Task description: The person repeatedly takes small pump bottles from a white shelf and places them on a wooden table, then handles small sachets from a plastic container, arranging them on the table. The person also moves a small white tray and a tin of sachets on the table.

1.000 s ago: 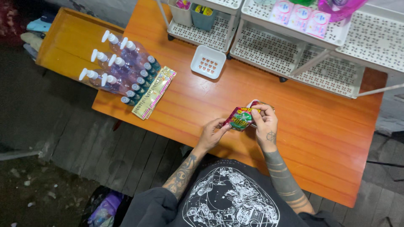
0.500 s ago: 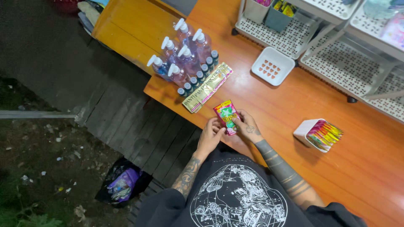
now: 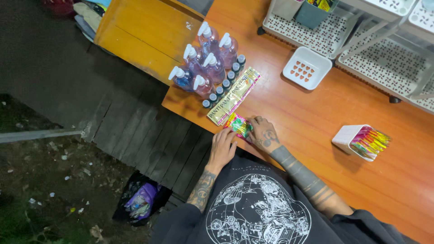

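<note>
A bundle of colourful sachets (image 3: 238, 125) lies on the orange table (image 3: 316, 113) near its front edge, just below a gold strip of sachets (image 3: 234, 96). My right hand (image 3: 264, 134) rests on the bundle's right side, fingers on it. My left hand (image 3: 222, 149) presses against its lower left edge. Both hands are tattooed and flank the bundle.
Several pump bottles (image 3: 203, 63) and a row of small dark-capped vials (image 3: 224, 82) stand beside the gold strip. A white perforated basket (image 3: 307, 68) sits farther back, and a white box of colourful sachets (image 3: 361, 141) lies tipped at the right. White racks (image 3: 361, 36) line the back.
The bundle has gone from held upright in both hands down onto the table beside the gold strip. My view has shifted left.
</note>
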